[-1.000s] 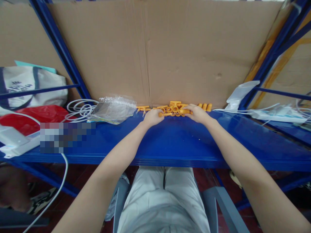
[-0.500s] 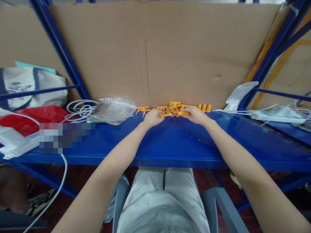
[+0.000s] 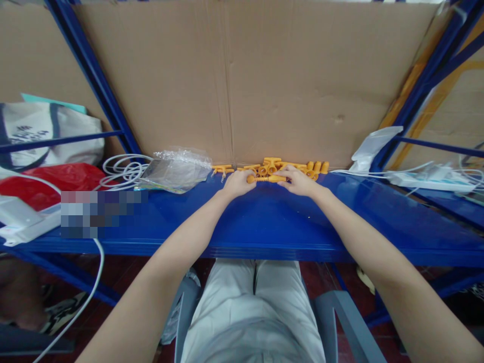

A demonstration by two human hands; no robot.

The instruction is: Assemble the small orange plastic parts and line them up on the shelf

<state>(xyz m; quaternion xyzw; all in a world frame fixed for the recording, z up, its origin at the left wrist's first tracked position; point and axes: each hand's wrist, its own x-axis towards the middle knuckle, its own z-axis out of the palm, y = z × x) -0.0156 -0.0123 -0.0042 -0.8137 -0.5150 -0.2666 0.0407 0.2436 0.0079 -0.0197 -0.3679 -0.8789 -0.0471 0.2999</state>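
My left hand (image 3: 239,183) is closed on an orange-yellow plastic piece with a rounded end (image 3: 251,179). My right hand (image 3: 298,180) grips a tapered orange plastic piece (image 3: 278,178), its fingers pinched around the right end. The two pieces lie in one line, with a narrow ridged section between them; whether they are joined I cannot tell. Just behind the hands is a pile of orange plastic parts (image 3: 271,164), some T-shaped and some with open round ends. Several rounded orange caps (image 3: 317,166) stand right of the pile. T-shaped parts with metal tips (image 3: 222,169) lie to the left.
Clear plastic bags (image 3: 177,171) and a coiled white cable (image 3: 126,170) lie left on the blue tabletop (image 3: 264,222). A cardboard panel (image 3: 295,85) rises behind. Blue posts (image 3: 94,75) flank it. White power strips (image 3: 427,180) and cables sit at the right.
My right hand has shifted slightly left with its orange piece, closing in on the piece in my left hand. More of the caps at the right now shows. My left hand stays nearly still.
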